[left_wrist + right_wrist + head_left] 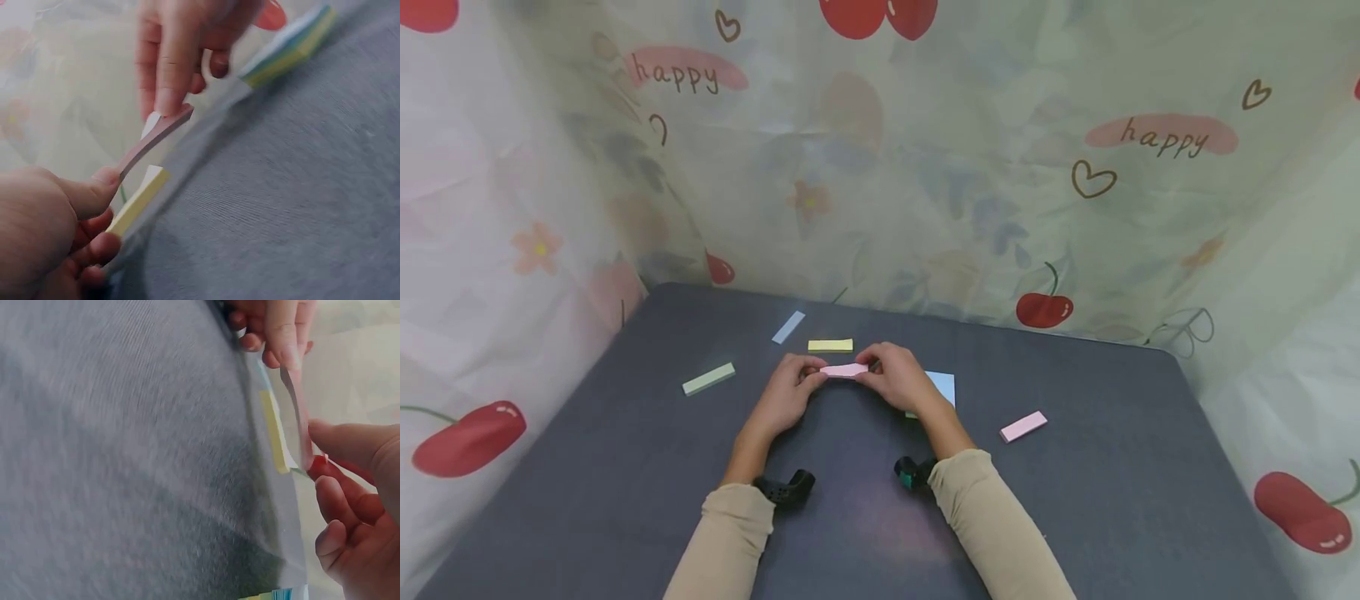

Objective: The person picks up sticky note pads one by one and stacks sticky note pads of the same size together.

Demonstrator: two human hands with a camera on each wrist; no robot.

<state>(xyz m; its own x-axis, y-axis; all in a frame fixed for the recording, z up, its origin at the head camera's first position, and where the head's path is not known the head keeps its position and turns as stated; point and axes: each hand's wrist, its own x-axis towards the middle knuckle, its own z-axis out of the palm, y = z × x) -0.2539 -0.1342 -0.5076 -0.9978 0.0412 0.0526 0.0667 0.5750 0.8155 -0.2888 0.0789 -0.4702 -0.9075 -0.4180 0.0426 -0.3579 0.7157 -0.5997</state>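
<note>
Both hands hold a narrow pink sticky-note pad [844, 371] by its two ends, above the dark table. My left hand [786, 396] pinches the left end between thumb and fingers, and my right hand [895, 379] pinches the right end. Seen from the left wrist, the pink pad [152, 141] is slightly bent along its length. Just beyond it lies a narrow yellow sticky-note pad [831, 346], which neither hand touches. A square light-blue pad [943, 387] with a green edge is partly hidden behind my right hand and wrist.
On the dark grey table [865, 533] lie a pale green strip pad [708, 379] at left, a light-blue strip [788, 327] at the back and another pink pad [1023, 427] at right. A printed curtain [895, 167] stands along the back and sides.
</note>
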